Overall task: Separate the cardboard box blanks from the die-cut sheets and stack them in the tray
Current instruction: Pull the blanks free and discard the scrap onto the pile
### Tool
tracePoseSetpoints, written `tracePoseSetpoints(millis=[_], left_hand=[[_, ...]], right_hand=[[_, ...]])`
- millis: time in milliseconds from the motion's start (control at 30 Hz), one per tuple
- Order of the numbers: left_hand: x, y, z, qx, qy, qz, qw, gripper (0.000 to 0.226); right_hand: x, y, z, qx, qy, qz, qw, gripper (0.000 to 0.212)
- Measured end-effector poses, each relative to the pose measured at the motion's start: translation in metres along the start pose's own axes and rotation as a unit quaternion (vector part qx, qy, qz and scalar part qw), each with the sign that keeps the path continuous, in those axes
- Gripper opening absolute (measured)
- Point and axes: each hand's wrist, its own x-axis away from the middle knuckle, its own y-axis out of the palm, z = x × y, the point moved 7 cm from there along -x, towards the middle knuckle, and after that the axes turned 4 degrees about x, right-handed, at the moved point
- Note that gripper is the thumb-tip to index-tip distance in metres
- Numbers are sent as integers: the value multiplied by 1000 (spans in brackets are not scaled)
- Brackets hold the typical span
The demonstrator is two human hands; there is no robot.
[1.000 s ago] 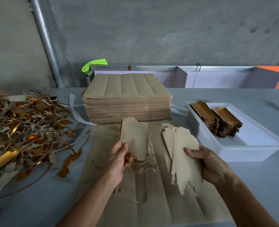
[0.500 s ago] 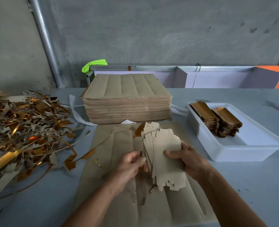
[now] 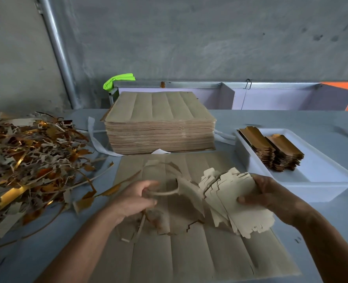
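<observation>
My right hand (image 3: pixel 269 195) grips a fanned bunch of brown box blanks (image 3: pixel 236 203), tilted, above a flat die-cut sheet (image 3: pixel 189 256) on the table. My left hand (image 3: pixel 136 197) holds thin strips of cardboard waste (image 3: pixel 165 192) that trail from the blanks and hang down over the sheet. A tall pile of die-cut sheets (image 3: pixel 158 123) stands behind. To the right, a white tray (image 3: pixel 320 180) holds two stacks of gold-faced blanks (image 3: pixel 271 148) at its far end.
A large heap of brown and gold offcut scrap (image 3: pixel 26 164) covers the table's left side. White strapping bands (image 3: pixel 95 139) lie beside the sheet pile. A metal rail and panels (image 3: pixel 230 92) run along the table's back edge before a grey wall.
The left hand passed its single blank to the right hand's bunch, then took hold of waste strips and pulled them left. The right hand drifted left, then back to the right, tilting the bunch.
</observation>
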Motion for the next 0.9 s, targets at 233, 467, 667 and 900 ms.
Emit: tracePoseSetpoints(millis=[233,467,667,900], left_hand=[[-9,20,20,198,-45,-117,972,58],[-33,57,5,124,-188,-75,972,70],[-40,94,10,293,-249,-111,916,42],[-43,98,12,301,-266,-24,915,34]], right_hand=[[-4,14,1,25,15,-21,999,34],[-8,15,13,48,52,-3,997,36],[-14,26,13,75,61,-34,995,36],[-20,39,9,136,51,-67,987,38]])
